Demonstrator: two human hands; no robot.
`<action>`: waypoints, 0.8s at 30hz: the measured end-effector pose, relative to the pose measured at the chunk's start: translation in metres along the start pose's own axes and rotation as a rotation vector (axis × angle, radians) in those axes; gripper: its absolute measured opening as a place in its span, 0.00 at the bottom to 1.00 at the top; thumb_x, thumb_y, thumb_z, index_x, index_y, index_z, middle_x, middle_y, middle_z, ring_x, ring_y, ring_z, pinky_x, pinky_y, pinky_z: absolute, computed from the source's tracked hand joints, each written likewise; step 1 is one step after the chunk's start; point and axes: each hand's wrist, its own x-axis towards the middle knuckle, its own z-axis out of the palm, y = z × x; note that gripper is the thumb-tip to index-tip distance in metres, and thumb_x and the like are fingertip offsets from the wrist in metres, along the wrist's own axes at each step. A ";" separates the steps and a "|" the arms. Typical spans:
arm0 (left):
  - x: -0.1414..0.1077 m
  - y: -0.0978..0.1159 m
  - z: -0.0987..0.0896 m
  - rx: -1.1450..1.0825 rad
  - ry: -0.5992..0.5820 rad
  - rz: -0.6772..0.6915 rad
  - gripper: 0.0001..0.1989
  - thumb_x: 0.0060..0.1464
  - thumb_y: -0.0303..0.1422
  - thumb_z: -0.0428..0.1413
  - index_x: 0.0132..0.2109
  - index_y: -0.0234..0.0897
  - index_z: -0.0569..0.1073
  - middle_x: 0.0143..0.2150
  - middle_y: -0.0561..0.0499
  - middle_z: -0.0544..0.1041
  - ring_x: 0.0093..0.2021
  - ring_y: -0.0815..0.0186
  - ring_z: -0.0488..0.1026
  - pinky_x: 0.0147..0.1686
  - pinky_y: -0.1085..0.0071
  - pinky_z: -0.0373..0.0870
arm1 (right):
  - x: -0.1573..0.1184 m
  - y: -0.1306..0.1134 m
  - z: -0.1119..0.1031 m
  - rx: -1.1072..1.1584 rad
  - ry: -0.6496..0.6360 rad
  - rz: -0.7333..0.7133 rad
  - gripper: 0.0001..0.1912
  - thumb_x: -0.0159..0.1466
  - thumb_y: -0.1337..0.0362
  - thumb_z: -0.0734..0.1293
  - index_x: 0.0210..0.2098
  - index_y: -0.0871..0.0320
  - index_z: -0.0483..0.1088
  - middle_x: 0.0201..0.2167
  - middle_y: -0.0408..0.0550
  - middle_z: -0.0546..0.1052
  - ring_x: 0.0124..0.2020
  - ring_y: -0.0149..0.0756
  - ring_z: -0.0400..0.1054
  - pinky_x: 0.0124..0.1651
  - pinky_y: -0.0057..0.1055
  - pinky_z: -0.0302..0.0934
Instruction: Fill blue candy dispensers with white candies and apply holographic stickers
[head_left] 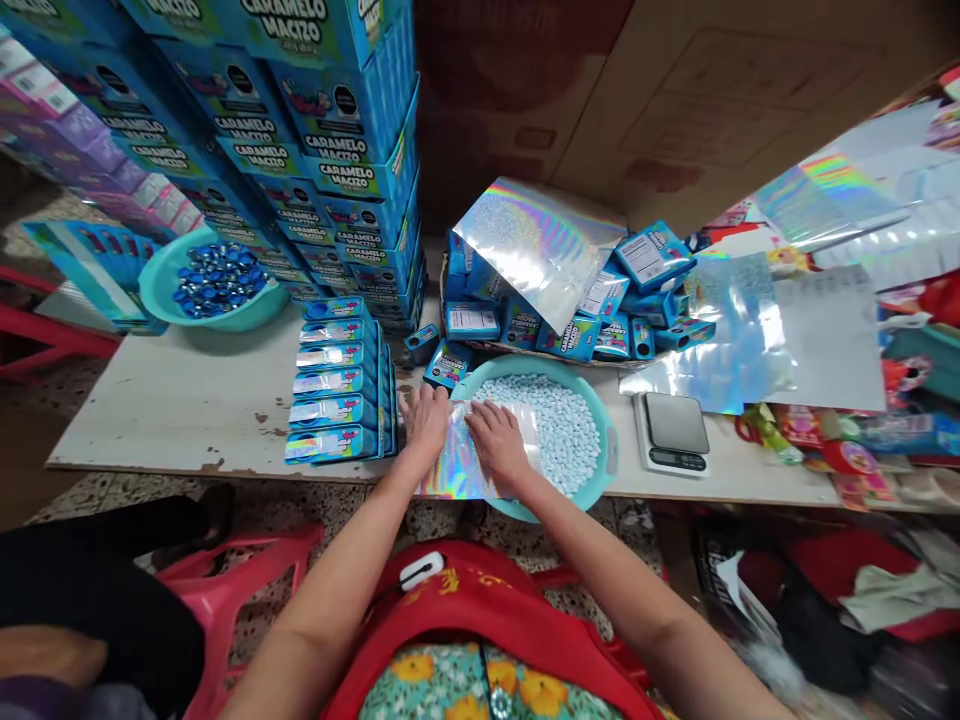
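Note:
A shiny holographic sheet (459, 465) lies partly over a turquoise basin (609, 440) filled with small pale-blue candies (574, 430). At the sheet's upper left edge, my left hand (427, 420) rests with its fingers stretched forward and somewhat apart. My right hand (499, 448) presses on the sheet's right part over the basin, palm down with fingers spread. Just beyond my left fingertips sits a small blue candy box (448, 363). Left of that hand stand stacked blue boxes (334, 385) in neat rows.
Behind is an open carton of blue boxes (517, 320) with a holographic sheet (536, 240) on top. A digital scale (675, 425) stands right. Tall box stacks (337, 180) and a bowl of blue-wrapped candies (225, 280) are left. Someone's dark-clothed leg (97, 580) shows lower left.

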 end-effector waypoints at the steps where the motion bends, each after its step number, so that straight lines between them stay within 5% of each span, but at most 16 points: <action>1: 0.001 0.000 0.000 -0.016 -0.004 -0.003 0.13 0.60 0.39 0.48 0.45 0.37 0.72 0.47 0.42 0.71 0.52 0.51 0.64 0.57 0.45 0.51 | -0.001 -0.003 -0.008 0.062 0.024 0.000 0.11 0.66 0.66 0.61 0.46 0.57 0.70 0.52 0.54 0.72 0.56 0.46 0.62 0.57 0.46 0.53; 5: 0.003 -0.002 -0.010 -0.205 -0.014 -0.002 0.10 0.59 0.35 0.51 0.44 0.35 0.73 0.47 0.40 0.71 0.54 0.51 0.64 0.59 0.45 0.48 | 0.003 -0.018 -0.062 0.457 0.209 0.175 0.07 0.65 0.62 0.62 0.32 0.56 0.68 0.30 0.47 0.76 0.36 0.38 0.71 0.42 0.35 0.63; 9: -0.011 0.010 -0.048 -0.937 0.071 0.081 0.15 0.63 0.35 0.44 0.53 0.37 0.67 0.53 0.42 0.70 0.57 0.59 0.64 0.58 0.57 0.58 | 0.012 -0.035 -0.124 0.856 0.274 0.364 0.08 0.63 0.59 0.65 0.32 0.56 0.66 0.26 0.41 0.74 0.30 0.34 0.72 0.36 0.30 0.63; 12: -0.030 0.023 -0.087 -1.406 -0.140 0.161 0.18 0.59 0.38 0.50 0.54 0.37 0.65 0.47 0.45 0.74 0.47 0.63 0.72 0.45 0.66 0.69 | 0.017 -0.050 -0.152 0.961 0.278 0.378 0.09 0.60 0.59 0.68 0.30 0.56 0.67 0.26 0.41 0.73 0.29 0.32 0.70 0.34 0.29 0.62; 15: -0.047 0.021 -0.125 -1.378 -0.320 0.105 0.10 0.55 0.39 0.54 0.38 0.35 0.69 0.27 0.53 0.71 0.27 0.69 0.70 0.28 0.73 0.67 | 0.025 -0.071 -0.156 1.026 0.321 0.391 0.08 0.57 0.60 0.70 0.29 0.56 0.69 0.25 0.40 0.73 0.28 0.31 0.68 0.34 0.28 0.62; 19: -0.046 -0.024 -0.175 -1.000 -0.055 0.109 0.08 0.57 0.36 0.51 0.36 0.38 0.71 0.27 0.54 0.70 0.27 0.71 0.66 0.29 0.74 0.63 | 0.065 -0.110 -0.139 1.080 0.430 0.348 0.06 0.55 0.60 0.71 0.28 0.56 0.73 0.37 0.47 0.77 0.42 0.37 0.70 0.42 0.31 0.63; 24: 0.010 -0.114 -0.222 -0.922 0.054 0.087 0.11 0.54 0.33 0.51 0.45 0.39 0.66 0.23 0.57 0.66 0.24 0.71 0.64 0.25 0.76 0.59 | 0.165 -0.158 -0.110 1.032 0.444 0.279 0.07 0.52 0.59 0.72 0.26 0.57 0.76 0.41 0.51 0.76 0.49 0.42 0.68 0.53 0.38 0.58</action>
